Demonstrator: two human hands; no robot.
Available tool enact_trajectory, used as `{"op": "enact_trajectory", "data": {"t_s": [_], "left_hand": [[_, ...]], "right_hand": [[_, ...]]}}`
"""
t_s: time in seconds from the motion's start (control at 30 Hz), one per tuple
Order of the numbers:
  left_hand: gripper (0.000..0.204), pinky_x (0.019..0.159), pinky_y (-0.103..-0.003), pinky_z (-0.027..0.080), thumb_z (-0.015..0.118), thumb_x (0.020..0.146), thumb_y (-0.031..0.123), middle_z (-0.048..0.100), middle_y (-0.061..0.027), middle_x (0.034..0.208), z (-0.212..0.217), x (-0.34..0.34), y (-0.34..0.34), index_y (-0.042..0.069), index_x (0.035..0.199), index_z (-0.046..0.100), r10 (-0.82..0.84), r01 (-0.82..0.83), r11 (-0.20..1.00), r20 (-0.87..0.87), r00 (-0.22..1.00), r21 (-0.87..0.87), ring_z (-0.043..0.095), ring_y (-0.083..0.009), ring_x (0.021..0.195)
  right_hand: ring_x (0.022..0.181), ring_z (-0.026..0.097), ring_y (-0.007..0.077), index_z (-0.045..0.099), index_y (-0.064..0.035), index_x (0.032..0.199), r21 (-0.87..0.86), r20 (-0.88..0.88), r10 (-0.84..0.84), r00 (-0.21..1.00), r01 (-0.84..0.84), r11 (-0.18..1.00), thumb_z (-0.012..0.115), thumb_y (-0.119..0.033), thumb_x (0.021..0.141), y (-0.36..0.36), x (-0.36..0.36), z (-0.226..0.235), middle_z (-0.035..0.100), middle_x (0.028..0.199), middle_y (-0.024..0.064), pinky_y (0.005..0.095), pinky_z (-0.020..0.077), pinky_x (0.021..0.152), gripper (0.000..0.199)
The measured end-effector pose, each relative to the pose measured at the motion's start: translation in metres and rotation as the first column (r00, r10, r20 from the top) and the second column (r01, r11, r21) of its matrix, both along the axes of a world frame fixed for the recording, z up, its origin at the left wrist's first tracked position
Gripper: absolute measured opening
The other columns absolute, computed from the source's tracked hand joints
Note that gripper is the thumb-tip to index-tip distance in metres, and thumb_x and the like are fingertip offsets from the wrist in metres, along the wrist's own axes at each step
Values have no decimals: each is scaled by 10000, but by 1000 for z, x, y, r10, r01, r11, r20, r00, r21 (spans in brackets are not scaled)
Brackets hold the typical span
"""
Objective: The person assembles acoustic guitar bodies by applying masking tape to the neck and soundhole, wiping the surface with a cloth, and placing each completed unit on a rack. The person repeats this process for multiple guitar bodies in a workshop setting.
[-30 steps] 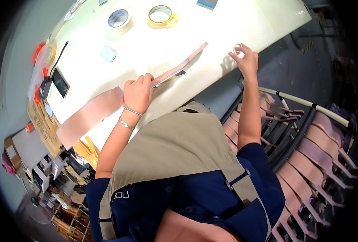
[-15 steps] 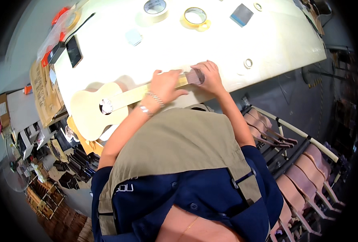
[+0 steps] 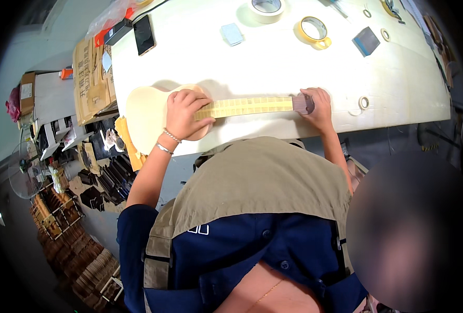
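Observation:
A pale unfinished ukulele (image 3: 144, 115) lies on the white workbench near its front edge, body to the left and neck to the right. Yellow masking tape (image 3: 252, 106) covers its fretboard, crossed by fret lines. My left hand (image 3: 183, 113) is over the body where the neck begins, thumb and fingers closed around the fretboard's end; it hides the sound hole. At the other end, my right hand (image 3: 319, 108) grips the dark brown headstock (image 3: 300, 104), fingers around its tip.
Farther back on the workbench (image 3: 273, 68) are a white tape roll (image 3: 267, 15), a yellow tape roll (image 3: 315, 44), a light blue pad (image 3: 232, 34), a grey block (image 3: 366, 41) and a phone (image 3: 144, 35). A small ring of tape (image 3: 363, 103) lies right of my right hand. Cardboard (image 3: 93, 78) borders the left.
My left hand has moved left along the neck to the body, uncovering the taped fretboard. The right hand stays at the headstock. The whole view has shifted, with the ukulele now lying more level.

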State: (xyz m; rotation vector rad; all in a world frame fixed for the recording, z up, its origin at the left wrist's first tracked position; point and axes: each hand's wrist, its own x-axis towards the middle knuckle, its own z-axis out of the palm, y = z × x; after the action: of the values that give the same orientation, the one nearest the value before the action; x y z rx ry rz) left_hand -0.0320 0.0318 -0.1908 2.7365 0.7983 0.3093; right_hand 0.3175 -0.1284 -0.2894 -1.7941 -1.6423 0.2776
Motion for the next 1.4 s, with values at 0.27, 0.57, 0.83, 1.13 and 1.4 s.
{"op": "enact_trajectory", "data": {"t_s": [0.27, 0.57, 0.83, 1.13, 1.4], "left_hand": [[406, 887, -381, 367, 815, 588, 312, 574, -49, 991, -9, -29, 7, 111, 899, 650, 120, -106, 988, 119, 986, -116, 512, -252, 988], [465, 933, -396, 392, 746, 741, 191, 548, -132, 1125, 8, -167, 30, 30, 1136, 561, 513, -530, 848, 225, 828, 15, 505, -287, 1056], [750, 825, -267, 460, 700, 837, 292, 620, -158, 1057, -43, -237, 50, -73, 1368, 316, 759, -574, 451, -46, 650, -683, 580, -159, 938], [941, 995, -376, 396, 771, 696, 43, 360, -138, 1399, -3, -191, 24, 34, 1441, 196, 233, 75, 509, 221, 947, -858, 431, -235, 1207], [963, 997, -377, 379, 772, 666, -4, 505, -145, 1259, -40, -56, -113, 88, 1444, 212, -337, 486, 211, 403, 851, -848, 496, -233, 1168]], "right_hand": [[1099, 495, 337, 563, -82, 1119, -76, 35, -11, 999, 14, 997, 835, -214, 564, -2, 0, -6, 581, 1094, 125, 442, 332, 1019, 632], [1110, 493, 318, 519, 3, 1168, -172, -80, -273, 959, 257, 951, 765, -309, 729, -25, -71, 47, 546, 1137, 166, 410, 384, 975, 592], [1136, 513, 256, 434, -1, 1253, -482, -754, -377, -539, 64, 874, 557, -382, 922, 54, -209, 31, 547, 1187, 129, 384, 429, 983, 519], [1051, 610, 274, 409, -21, 1287, 163, -987, 134, 93, 610, 776, 603, -446, 869, -57, -207, 198, 591, 1162, 198, 406, 496, 904, 628], [543, 481, 73, 420, -59, 1244, 637, -743, -385, 547, 754, -160, 623, -155, 901, -202, -263, 279, 523, 780, 7, 226, 420, 486, 410]]}}
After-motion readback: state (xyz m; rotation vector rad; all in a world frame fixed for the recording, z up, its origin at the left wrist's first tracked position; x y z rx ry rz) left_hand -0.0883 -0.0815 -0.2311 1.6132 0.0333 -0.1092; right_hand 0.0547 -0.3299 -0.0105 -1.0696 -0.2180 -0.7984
